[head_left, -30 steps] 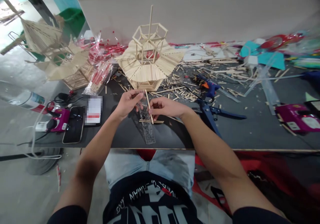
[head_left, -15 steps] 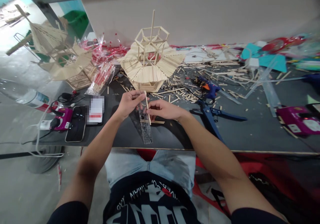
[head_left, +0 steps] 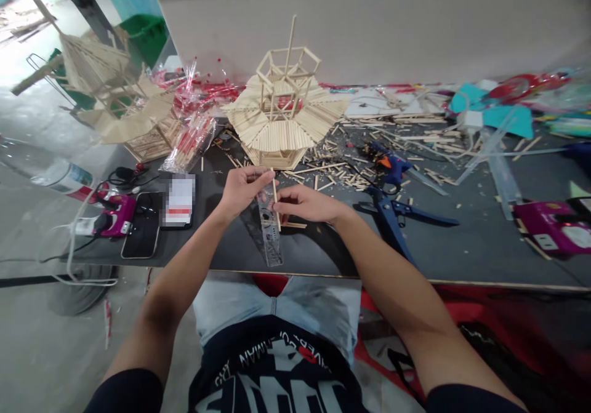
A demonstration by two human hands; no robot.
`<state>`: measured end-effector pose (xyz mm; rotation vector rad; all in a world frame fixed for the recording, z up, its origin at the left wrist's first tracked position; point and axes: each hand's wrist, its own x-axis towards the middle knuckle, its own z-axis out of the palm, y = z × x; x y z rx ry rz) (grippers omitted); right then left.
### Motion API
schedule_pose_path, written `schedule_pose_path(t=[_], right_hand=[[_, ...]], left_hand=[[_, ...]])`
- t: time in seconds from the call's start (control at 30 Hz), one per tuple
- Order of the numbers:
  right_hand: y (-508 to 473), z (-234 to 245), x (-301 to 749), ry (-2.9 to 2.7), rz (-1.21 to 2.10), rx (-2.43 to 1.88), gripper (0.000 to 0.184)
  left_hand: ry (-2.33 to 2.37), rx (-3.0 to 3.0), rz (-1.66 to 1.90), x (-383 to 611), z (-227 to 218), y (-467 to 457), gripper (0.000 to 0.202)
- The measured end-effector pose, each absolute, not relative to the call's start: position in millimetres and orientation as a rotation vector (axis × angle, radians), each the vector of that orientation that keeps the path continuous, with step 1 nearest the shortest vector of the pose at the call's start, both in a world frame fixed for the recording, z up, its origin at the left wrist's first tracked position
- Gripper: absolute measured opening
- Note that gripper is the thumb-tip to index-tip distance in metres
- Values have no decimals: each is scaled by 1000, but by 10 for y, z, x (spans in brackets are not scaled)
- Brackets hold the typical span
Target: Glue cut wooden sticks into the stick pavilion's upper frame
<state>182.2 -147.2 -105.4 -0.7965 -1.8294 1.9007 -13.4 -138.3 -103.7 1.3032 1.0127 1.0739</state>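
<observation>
The left hand (head_left: 241, 190) pinches the clear plastic ruler (head_left: 271, 240) over the dark bench (head_left: 462, 240). The right hand (head_left: 302, 204), closed on the thin wooden stick (head_left: 274, 190), has turned it straighter along the ruler.

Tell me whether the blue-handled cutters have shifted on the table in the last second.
No. The blue-handled cutters lie as before, just in front of the blue glue gun; only the camera shifted.

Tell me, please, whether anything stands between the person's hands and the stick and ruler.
Nothing visible does: the left hand grips the top end of the clear ruler, and the right hand pinches the wooden stick held against it.
</observation>
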Motion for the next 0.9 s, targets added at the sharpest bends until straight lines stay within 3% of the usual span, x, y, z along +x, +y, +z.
schedule_pose_path(t=[0.4,0.9], right_hand=[[-1490,-1021,1828,-1857,1906,-824,33],[-1507,-1052,1743,-1683,1726,-893,36]], left_hand=[[998,1324,1059,-141,-1002,-1395,27],[1038,1211,1102,-140,-1012,-1352,37]])
